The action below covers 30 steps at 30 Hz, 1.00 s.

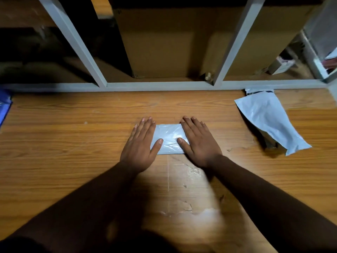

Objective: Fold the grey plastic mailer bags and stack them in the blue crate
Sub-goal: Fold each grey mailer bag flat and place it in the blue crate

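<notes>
A folded grey mailer bag (168,138) lies flat on the wooden table (73,136) in the middle of the view. My left hand (141,145) presses on its left end with straight fingers, thumb on the plastic. My right hand (198,141) lies flat on its right end in the same way. A second grey mailer bag (269,121), unfolded and rumpled, lies at the right with its flap against the frame. A blue edge, possibly the blue crate (4,106), shows at the far left, mostly out of view.
A grey metal frame (160,85) runs along the table's far edge with slanting uprights. Behind it stand large cardboard boxes (160,42). The tabletop in front of me is scuffed and peeling.
</notes>
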Each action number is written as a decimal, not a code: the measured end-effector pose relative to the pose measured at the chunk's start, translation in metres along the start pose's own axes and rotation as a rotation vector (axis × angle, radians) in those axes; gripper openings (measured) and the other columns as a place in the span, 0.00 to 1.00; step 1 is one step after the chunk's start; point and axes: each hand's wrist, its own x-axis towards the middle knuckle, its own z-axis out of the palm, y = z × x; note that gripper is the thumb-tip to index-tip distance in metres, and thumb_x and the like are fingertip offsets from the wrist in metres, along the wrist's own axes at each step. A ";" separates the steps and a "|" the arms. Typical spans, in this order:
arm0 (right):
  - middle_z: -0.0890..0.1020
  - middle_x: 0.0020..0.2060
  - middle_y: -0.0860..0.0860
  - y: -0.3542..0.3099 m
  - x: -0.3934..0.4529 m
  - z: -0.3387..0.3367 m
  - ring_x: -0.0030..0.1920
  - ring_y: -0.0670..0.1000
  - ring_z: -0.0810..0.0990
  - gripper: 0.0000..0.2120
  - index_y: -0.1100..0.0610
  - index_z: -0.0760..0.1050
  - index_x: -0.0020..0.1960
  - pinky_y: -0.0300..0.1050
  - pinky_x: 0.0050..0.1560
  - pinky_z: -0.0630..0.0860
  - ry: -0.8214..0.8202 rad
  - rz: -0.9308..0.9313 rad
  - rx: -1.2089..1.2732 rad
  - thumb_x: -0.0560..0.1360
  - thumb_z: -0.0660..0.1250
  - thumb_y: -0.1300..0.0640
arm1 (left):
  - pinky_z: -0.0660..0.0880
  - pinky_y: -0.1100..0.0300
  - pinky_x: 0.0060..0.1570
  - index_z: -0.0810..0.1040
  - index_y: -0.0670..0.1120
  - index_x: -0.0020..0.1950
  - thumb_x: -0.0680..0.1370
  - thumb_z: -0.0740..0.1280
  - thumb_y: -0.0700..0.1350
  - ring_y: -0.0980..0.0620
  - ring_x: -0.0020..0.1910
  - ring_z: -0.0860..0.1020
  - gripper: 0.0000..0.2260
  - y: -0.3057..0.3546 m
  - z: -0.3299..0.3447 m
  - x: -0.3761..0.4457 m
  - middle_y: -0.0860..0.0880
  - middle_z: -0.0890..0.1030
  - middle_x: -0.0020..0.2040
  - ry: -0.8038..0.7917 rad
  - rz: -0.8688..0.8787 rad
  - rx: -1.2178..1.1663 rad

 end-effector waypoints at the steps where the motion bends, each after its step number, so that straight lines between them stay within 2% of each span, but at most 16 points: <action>1: 0.54 0.84 0.51 0.001 0.001 -0.002 0.84 0.54 0.48 0.33 0.56 0.53 0.84 0.54 0.82 0.45 -0.016 -0.010 0.014 0.86 0.48 0.38 | 0.47 0.49 0.82 0.56 0.45 0.84 0.85 0.47 0.62 0.52 0.84 0.46 0.32 -0.001 -0.001 -0.002 0.49 0.53 0.85 -0.009 -0.010 -0.004; 5: 0.55 0.83 0.50 0.003 0.001 -0.019 0.83 0.52 0.49 0.31 0.55 0.52 0.84 0.50 0.82 0.44 -0.097 -0.016 0.185 0.87 0.48 0.41 | 0.42 0.56 0.81 0.55 0.48 0.84 0.81 0.36 0.69 0.55 0.83 0.48 0.39 0.000 -0.021 0.003 0.51 0.55 0.84 -0.096 -0.046 -0.183; 7: 0.63 0.81 0.53 0.011 0.002 -0.035 0.81 0.55 0.59 0.32 0.57 0.57 0.83 0.45 0.79 0.52 -0.089 0.011 0.272 0.85 0.54 0.42 | 0.44 0.59 0.80 0.50 0.50 0.85 0.83 0.45 0.67 0.57 0.83 0.46 0.35 -0.006 -0.034 0.004 0.54 0.49 0.85 -0.153 -0.077 -0.232; 9: 0.71 0.76 0.54 0.021 0.008 -0.052 0.75 0.57 0.69 0.37 0.55 0.57 0.83 0.49 0.73 0.62 -0.079 0.039 0.201 0.81 0.63 0.40 | 0.49 0.56 0.80 0.49 0.51 0.85 0.82 0.55 0.66 0.56 0.83 0.46 0.36 -0.020 -0.043 0.007 0.55 0.47 0.84 -0.158 -0.097 -0.194; 11: 0.75 0.73 0.53 0.023 0.013 -0.064 0.71 0.56 0.72 0.42 0.52 0.57 0.83 0.53 0.70 0.65 -0.128 0.058 0.094 0.77 0.70 0.38 | 0.55 0.52 0.79 0.61 0.52 0.82 0.76 0.59 0.73 0.53 0.82 0.52 0.40 -0.031 -0.050 0.011 0.53 0.54 0.84 -0.213 -0.124 -0.183; 13: 0.75 0.71 0.52 0.017 0.017 -0.072 0.69 0.55 0.73 0.43 0.52 0.60 0.82 0.50 0.65 0.68 -0.208 0.061 0.120 0.74 0.75 0.41 | 0.65 0.50 0.74 0.74 0.57 0.70 0.69 0.66 0.76 0.51 0.78 0.64 0.35 -0.036 -0.059 0.016 0.54 0.66 0.79 -0.278 -0.161 -0.237; 15: 0.75 0.65 0.51 0.009 0.019 -0.080 0.65 0.53 0.75 0.37 0.50 0.67 0.78 0.45 0.58 0.71 -0.205 0.064 0.210 0.73 0.77 0.46 | 0.75 0.50 0.61 0.75 0.61 0.56 0.64 0.74 0.72 0.53 0.63 0.76 0.27 -0.033 -0.076 0.023 0.58 0.77 0.64 -0.265 -0.169 -0.288; 16: 0.75 0.61 0.49 0.006 0.017 -0.084 0.61 0.52 0.76 0.31 0.50 0.72 0.74 0.45 0.54 0.72 -0.143 0.044 0.225 0.73 0.77 0.49 | 0.78 0.50 0.55 0.74 0.62 0.54 0.65 0.77 0.68 0.55 0.56 0.78 0.24 -0.032 -0.085 0.024 0.59 0.78 0.58 -0.233 -0.170 -0.325; 17: 0.75 0.56 0.48 0.002 0.015 -0.087 0.57 0.52 0.77 0.25 0.49 0.76 0.70 0.45 0.50 0.72 -0.046 0.004 0.210 0.74 0.76 0.51 | 0.79 0.49 0.53 0.74 0.63 0.55 0.67 0.79 0.63 0.58 0.53 0.78 0.21 -0.030 -0.094 0.023 0.60 0.78 0.55 -0.193 -0.160 -0.374; 19: 0.75 0.52 0.47 -0.006 0.007 -0.090 0.52 0.50 0.77 0.16 0.49 0.80 0.60 0.45 0.47 0.71 0.185 -0.089 0.178 0.74 0.74 0.56 | 0.78 0.54 0.55 0.75 0.64 0.62 0.73 0.78 0.51 0.62 0.57 0.77 0.21 -0.028 -0.109 0.010 0.62 0.78 0.59 -0.069 -0.101 -0.399; 21: 0.76 0.52 0.47 -0.014 -0.005 -0.084 0.52 0.50 0.76 0.12 0.51 0.80 0.54 0.46 0.49 0.73 0.353 -0.107 0.188 0.72 0.74 0.61 | 0.75 0.56 0.57 0.78 0.58 0.65 0.76 0.74 0.44 0.60 0.62 0.74 0.19 -0.027 -0.110 -0.007 0.60 0.77 0.62 0.078 -0.020 -0.331; 22: 0.78 0.53 0.49 -0.017 -0.011 -0.075 0.52 0.51 0.77 0.12 0.52 0.79 0.52 0.48 0.50 0.74 0.388 -0.114 0.175 0.71 0.74 0.63 | 0.74 0.56 0.58 0.79 0.55 0.65 0.76 0.73 0.41 0.57 0.63 0.74 0.18 -0.027 -0.105 -0.017 0.58 0.77 0.63 0.131 0.027 -0.291; 24: 0.80 0.55 0.52 -0.022 -0.023 -0.053 0.55 0.56 0.78 0.13 0.55 0.80 0.49 0.50 0.53 0.73 0.360 -0.128 0.153 0.67 0.73 0.66 | 0.73 0.52 0.62 0.81 0.52 0.64 0.75 0.72 0.38 0.53 0.65 0.74 0.19 -0.032 -0.082 -0.035 0.55 0.77 0.64 0.116 0.097 -0.231; 27: 0.81 0.62 0.54 -0.022 -0.037 -0.029 0.63 0.59 0.78 0.13 0.54 0.80 0.48 0.53 0.65 0.72 0.233 -0.088 0.193 0.64 0.69 0.64 | 0.65 0.53 0.73 0.79 0.54 0.67 0.75 0.73 0.46 0.54 0.72 0.70 0.20 -0.039 -0.050 -0.058 0.55 0.75 0.71 0.005 0.084 -0.235; 29: 0.81 0.62 0.49 -0.022 -0.042 -0.030 0.65 0.53 0.77 0.13 0.51 0.79 0.50 0.62 0.76 0.60 0.204 -0.040 0.194 0.65 0.67 0.56 | 0.55 0.52 0.80 0.78 0.54 0.70 0.78 0.69 0.56 0.57 0.76 0.67 0.21 -0.037 -0.045 -0.065 0.56 0.72 0.74 0.025 0.044 -0.223; 30: 0.81 0.59 0.46 -0.024 -0.041 -0.034 0.64 0.50 0.76 0.13 0.50 0.78 0.51 0.65 0.78 0.53 0.225 -0.022 0.198 0.67 0.66 0.54 | 0.53 0.50 0.80 0.77 0.52 0.71 0.79 0.66 0.58 0.57 0.76 0.66 0.22 -0.033 -0.045 -0.065 0.56 0.72 0.75 0.058 0.030 -0.220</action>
